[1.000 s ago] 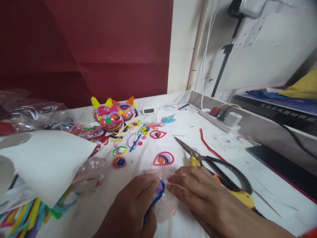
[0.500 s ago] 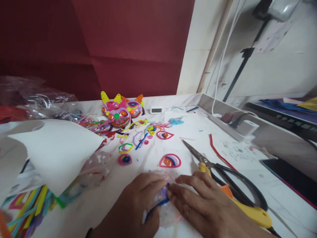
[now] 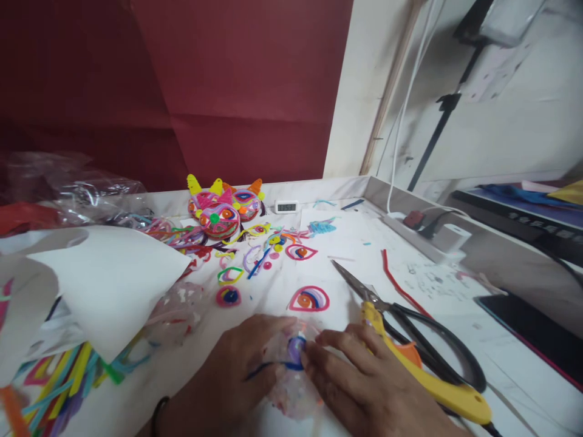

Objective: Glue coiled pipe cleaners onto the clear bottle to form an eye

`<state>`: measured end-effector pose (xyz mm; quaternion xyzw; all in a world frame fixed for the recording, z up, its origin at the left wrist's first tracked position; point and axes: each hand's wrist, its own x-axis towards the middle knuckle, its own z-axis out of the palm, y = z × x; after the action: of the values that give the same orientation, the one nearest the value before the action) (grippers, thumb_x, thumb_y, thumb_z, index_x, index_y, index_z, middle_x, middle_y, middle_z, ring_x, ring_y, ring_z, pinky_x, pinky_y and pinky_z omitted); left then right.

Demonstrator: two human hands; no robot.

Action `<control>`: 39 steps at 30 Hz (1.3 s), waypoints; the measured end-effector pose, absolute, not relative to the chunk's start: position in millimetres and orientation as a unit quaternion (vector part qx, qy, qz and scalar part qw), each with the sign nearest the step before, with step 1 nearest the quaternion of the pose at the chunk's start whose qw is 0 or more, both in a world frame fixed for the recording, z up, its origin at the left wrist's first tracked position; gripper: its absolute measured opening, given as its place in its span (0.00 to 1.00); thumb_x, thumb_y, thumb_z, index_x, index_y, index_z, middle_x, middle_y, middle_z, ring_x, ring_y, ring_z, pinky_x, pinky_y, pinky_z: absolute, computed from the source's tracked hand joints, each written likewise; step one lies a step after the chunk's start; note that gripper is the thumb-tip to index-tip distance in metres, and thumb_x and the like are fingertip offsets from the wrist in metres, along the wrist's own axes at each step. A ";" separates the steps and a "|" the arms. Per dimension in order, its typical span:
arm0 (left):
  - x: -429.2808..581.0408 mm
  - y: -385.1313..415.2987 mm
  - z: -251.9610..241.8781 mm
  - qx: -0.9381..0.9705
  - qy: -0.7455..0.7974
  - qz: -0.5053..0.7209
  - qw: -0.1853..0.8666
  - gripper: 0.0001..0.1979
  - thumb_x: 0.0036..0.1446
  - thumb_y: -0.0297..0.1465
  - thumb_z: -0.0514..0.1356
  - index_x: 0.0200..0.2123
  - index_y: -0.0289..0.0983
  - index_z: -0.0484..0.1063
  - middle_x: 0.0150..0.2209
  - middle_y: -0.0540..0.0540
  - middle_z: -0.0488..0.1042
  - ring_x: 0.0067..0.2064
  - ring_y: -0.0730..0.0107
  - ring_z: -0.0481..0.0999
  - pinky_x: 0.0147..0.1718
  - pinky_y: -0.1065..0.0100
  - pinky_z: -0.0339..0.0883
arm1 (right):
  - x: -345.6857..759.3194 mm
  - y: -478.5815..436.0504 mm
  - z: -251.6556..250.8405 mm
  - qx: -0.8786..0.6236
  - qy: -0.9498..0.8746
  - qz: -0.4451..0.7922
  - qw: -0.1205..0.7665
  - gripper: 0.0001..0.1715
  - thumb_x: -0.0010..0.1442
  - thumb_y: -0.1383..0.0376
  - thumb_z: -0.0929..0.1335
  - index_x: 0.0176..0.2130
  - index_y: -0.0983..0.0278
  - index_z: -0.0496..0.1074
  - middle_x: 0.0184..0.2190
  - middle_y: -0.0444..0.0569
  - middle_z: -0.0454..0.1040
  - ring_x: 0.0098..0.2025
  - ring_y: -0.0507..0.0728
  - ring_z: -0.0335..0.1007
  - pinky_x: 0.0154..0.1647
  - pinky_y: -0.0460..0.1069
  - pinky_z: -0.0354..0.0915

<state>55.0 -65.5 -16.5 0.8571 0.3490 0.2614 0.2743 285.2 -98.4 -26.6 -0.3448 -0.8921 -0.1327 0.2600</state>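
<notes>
Between my hands lies a translucent, roundish plastic piece (image 3: pixel 294 397), with a small purple coil (image 3: pixel 297 346) edged in dark blue on it. A dark blue strip (image 3: pixel 294 366) runs from the coil toward my left thumb. My left hand (image 3: pixel 232 364) grips the plastic piece from the left, thumb near the strip. The fingers of my right hand (image 3: pixel 359 376) are bent, their tips pressing the coil's right side. Just beyond lies a pink-rimmed eye shape (image 3: pixel 310 298) with an orange centre. Black-handled scissors (image 3: pixel 378 300) and a yellow glue gun (image 3: pixel 437 388) lie right of my right hand.
Decorated animal heads (image 3: pixel 218 218) and a small digital clock (image 3: pixel 286 207) stand at the back. Colourful strips (image 3: pixel 59 388) and a curled white sheet (image 3: pixel 113 279) lie left. A red strip (image 3: pixel 403 285), a power strip (image 3: pixel 437 246) and a dark phone-like slab (image 3: pixel 532 334) are right.
My left hand has shifted slightly left and its fingers cover less of the piece. The purple coil and blue edge now show more plainly. The right fingertips stay on the coil.
</notes>
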 end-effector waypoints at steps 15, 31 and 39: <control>62.6 -60.8 -3.0 0.787 0.333 0.291 0.430 0.22 0.58 0.44 0.61 0.52 0.40 0.72 0.53 0.41 0.75 0.55 0.58 0.74 0.53 0.57 0.68 | 276.1 -100.6 -9.4 -0.329 -0.885 -0.090 0.316 0.12 0.65 0.72 0.64 0.30 0.64 0.70 0.31 0.43 0.75 0.34 0.54 0.66 0.36 0.54 0.53; 65.0 -98.9 -30.1 0.735 0.453 0.376 0.336 0.22 0.55 0.40 0.63 0.51 0.38 0.70 0.48 0.40 0.75 0.48 0.57 0.77 0.43 0.58 0.75 | 289.8 -88.1 6.9 -0.212 -0.943 -0.116 0.230 0.08 0.67 0.70 0.64 0.37 0.65 0.74 0.34 0.47 0.78 0.47 0.57 0.67 0.44 0.56 0.57; 70.5 -120.5 -35.2 0.760 0.480 0.403 0.171 0.22 0.53 0.33 0.61 0.53 0.42 0.67 0.43 0.44 0.72 0.43 0.58 0.76 0.41 0.55 0.75 | 296.7 -68.1 23.8 -0.081 -0.973 -0.090 0.196 0.11 0.68 0.68 0.63 0.42 0.64 0.75 0.44 0.42 0.79 0.55 0.56 0.63 0.54 0.53 0.58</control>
<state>70.5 -120.5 -35.2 0.7602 0.4799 0.4032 0.1711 296.7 -68.1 23.8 -0.0813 -0.9730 -0.0897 0.1965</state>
